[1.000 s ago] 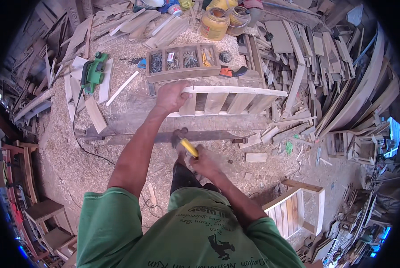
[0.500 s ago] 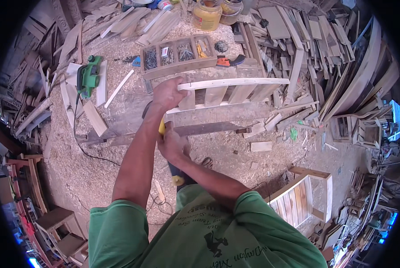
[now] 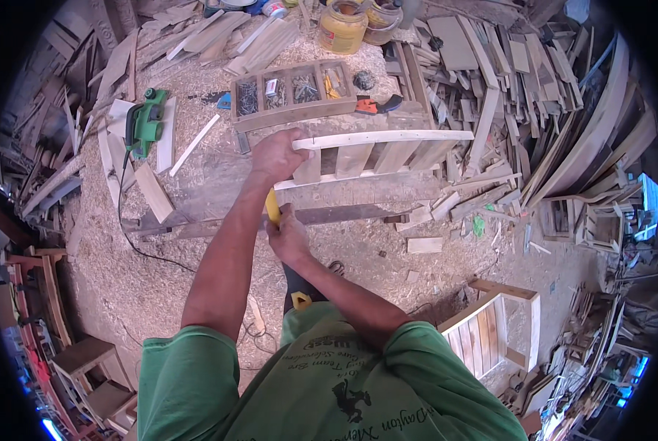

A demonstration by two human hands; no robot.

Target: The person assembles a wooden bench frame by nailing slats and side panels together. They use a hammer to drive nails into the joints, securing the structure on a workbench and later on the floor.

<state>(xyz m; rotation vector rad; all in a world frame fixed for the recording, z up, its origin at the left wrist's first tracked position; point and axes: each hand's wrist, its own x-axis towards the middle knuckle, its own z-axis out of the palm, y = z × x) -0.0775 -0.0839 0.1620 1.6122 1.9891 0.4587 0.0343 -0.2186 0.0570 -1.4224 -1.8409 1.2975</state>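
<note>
A slatted wooden frame (image 3: 384,137) of two pale rails joined by short flat slats rests along the low wooden bench. My left hand (image 3: 274,153) is closed around its left end. Below my left forearm, my right hand (image 3: 288,235) is wrapped around the yellow handle of a hammer (image 3: 272,208). The hammer's head is hidden behind my left forearm now, and a yellow butt end shows near my lap. Behind the frame sits a divided wooden box (image 3: 292,110) of nails, with a small matchbox-like packet in one compartment.
A green electric planer (image 3: 147,125) lies at left, its black cord trailing across the shavings. An orange-and-black tool (image 3: 377,105) is beside the box, with yellow jars (image 3: 341,29) farther back. Scrap wood is heaped at right. A slatted wooden piece (image 3: 483,334) stands at lower right.
My right hand has shifted slightly right and down with the hammer, whose dark head has gone out of sight behind my left forearm. My left hand keeps hold of the frame.
</note>
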